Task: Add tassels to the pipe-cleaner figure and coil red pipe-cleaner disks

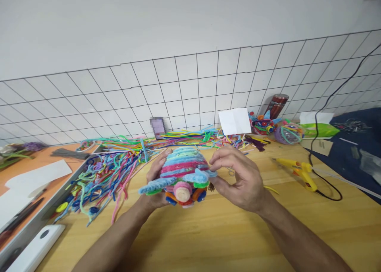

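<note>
Toy (184, 163) held up above the worktop (220, 240); step looks like adjusting one ear (198, 177).

Left hand (155, 172): our fingers curl round the toy's side. Right hand (242, 178): thumb and forefinger narrow, apparently pinching the ear's tip; exact contact hard to see. Next move, we'd say, calls for a steady left hold and light pressure, as fuzzy pile should bend easily. Body is rounded, wrapped in ridged blue, green and magenta bands; ears are fluffy, elongated, blue over green; snout (182, 193) is a cream disc rimmed pink. Stems (119, 174) lie tangled to our left; glue gun (302, 173), yellow plastic, sits well apart to our right.
</note>
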A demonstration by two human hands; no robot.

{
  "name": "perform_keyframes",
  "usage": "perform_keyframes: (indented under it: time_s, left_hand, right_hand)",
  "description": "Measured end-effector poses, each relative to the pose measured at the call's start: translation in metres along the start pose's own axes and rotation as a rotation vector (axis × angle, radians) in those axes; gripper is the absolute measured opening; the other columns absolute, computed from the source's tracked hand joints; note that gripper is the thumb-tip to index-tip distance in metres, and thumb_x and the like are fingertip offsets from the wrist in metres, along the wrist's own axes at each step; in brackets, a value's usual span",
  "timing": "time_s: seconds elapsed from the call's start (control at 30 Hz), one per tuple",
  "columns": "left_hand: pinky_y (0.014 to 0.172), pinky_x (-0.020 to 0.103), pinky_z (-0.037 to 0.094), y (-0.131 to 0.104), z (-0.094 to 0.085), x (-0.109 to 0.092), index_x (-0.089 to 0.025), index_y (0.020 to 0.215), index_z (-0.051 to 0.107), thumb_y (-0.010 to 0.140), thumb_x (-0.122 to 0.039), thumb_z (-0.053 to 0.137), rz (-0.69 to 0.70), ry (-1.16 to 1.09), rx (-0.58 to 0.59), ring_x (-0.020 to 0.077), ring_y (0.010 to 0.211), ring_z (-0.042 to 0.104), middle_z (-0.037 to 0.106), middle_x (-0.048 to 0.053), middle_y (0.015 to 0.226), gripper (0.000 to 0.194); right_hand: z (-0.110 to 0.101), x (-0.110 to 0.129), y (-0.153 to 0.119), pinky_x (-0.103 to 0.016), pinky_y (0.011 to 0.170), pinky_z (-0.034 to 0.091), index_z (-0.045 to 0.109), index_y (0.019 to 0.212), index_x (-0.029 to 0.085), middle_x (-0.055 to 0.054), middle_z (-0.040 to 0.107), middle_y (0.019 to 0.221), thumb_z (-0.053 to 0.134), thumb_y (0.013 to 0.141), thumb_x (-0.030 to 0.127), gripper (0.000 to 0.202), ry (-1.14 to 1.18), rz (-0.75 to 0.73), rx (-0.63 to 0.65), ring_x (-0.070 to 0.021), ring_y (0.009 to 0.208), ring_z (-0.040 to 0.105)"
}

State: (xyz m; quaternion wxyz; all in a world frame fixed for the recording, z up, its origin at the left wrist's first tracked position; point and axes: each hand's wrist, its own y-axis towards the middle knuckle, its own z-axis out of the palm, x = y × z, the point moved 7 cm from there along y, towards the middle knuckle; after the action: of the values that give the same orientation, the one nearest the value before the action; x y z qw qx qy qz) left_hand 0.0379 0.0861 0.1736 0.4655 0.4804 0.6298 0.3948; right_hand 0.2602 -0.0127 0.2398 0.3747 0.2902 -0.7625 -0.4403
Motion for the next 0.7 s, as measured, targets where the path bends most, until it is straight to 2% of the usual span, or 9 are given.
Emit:
perform_keyframes:
  time_s: [0.13, 0.3, 0.5, 0.6, 0.7]
  left_hand:
    - [0.098, 0.054, 0.061, -0.0012, 0.0017, 0.0029, -0.031, 0.145, 0.057, 0.06, -0.079, 0.087, -0.006, -0.007, -0.012, 0.0372, 0.117, 0.073, 0.068, 0.015, 0.133, 0.103]
    - [0.101, 0.055, 0.061, 0.0007, 0.0059, 0.0003, -0.033, 0.152, 0.052, 0.061, -0.075, 0.09, 0.053, -0.071, -0.005, 0.0382, 0.123, 0.071, 0.066, 0.014, 0.139, 0.107]
    - [0.104, 0.054, 0.059, 0.0016, 0.0083, 0.0016, -0.033, 0.153, 0.05, 0.065, -0.076, 0.087, 0.002, -0.053, 0.025, 0.0379, 0.125, 0.07, 0.065, 0.014, 0.14, 0.105]
    - [0.105, 0.054, 0.059, 0.002, 0.0096, 0.0008, -0.033, 0.154, 0.05, 0.062, -0.071, 0.092, 0.028, -0.077, 0.02, 0.0383, 0.126, 0.069, 0.066, 0.015, 0.141, 0.108]
    - [0.107, 0.055, 0.059, 0.0028, 0.0099, -0.0008, -0.031, 0.157, 0.049, 0.068, -0.065, 0.092, 0.072, -0.116, 0.011, 0.0387, 0.13, 0.068, 0.066, 0.016, 0.142, 0.104]
  right_hand:
    - [0.001, -0.0006, -0.0002, -0.039, 0.08, 0.06, 0.069, 0.099, 0.026, -0.006, 0.076, 0.096, 0.074, 0.088, 0.017, 0.014, -0.009, 0.003, 0.003, -0.0227, 0.09, 0.074]
    - [0.0009, 0.0003, -0.0001, -0.037, 0.079, 0.059, 0.068, 0.098, 0.025, -0.005, 0.075, 0.094, 0.074, 0.088, 0.015, 0.015, -0.02, -0.013, -0.003, -0.021, 0.088, 0.073]
    - [0.0007, 0.0012, 0.0002, -0.037, 0.079, 0.06, 0.067, 0.1, 0.026, -0.006, 0.075, 0.096, 0.074, 0.088, 0.017, 0.016, -0.036, -0.021, 0.004, -0.0219, 0.09, 0.074]
    - [0.0009, 0.0008, -0.0002, -0.037, 0.08, 0.06, 0.066, 0.102, 0.025, -0.007, 0.076, 0.098, 0.074, 0.088, 0.017, 0.018, -0.055, -0.018, 0.006, -0.0223, 0.092, 0.074]
    - [0.0013, -0.0002, -0.001, -0.038, 0.08, 0.06, 0.065, 0.103, 0.025, -0.007, 0.076, 0.099, 0.074, 0.088, 0.017, 0.019, -0.071, -0.016, 0.001, -0.0225, 0.093, 0.074]
